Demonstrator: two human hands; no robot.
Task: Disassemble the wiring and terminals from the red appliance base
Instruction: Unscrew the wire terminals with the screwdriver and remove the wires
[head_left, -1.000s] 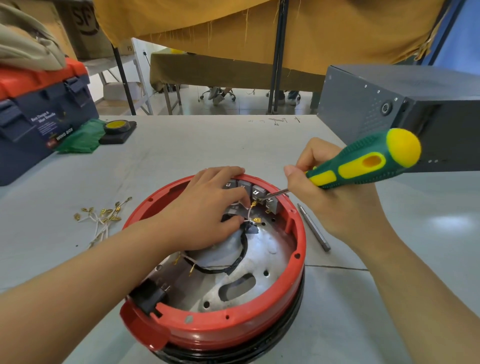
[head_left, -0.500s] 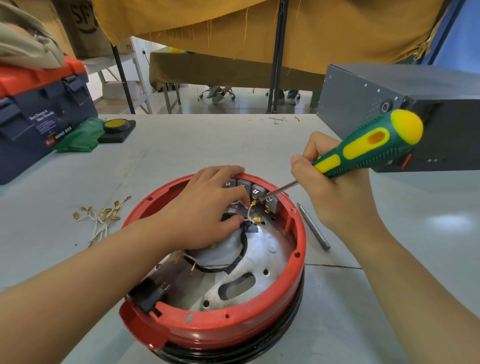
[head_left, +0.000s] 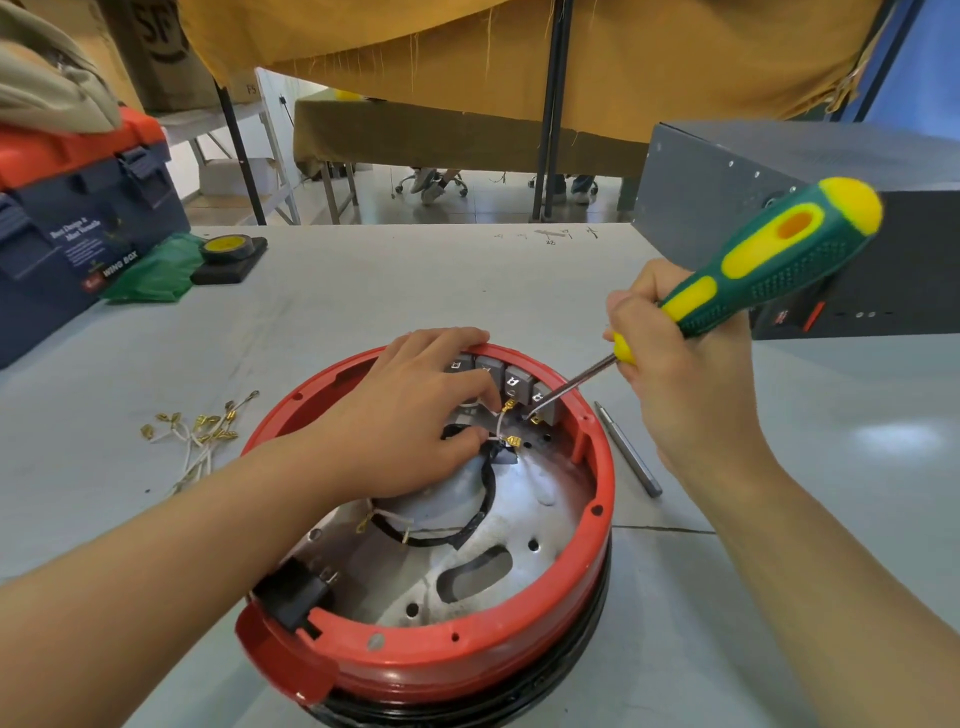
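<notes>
— How many switch blocks in that red base?
— Four grey ones at twelve o'clock. One screwdriver, one loose bit at three o'clock.
— And the pulled wires?
— One bundle at nine o'clock; can't count them.

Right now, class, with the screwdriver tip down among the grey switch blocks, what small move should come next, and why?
Probably lever the screwdriver tip gently under the brass terminal to slide it off its grey switch block. The right hand already aims the tip there, and the left hand pinches the white wire, ready to pull it clear of the red base.
</notes>
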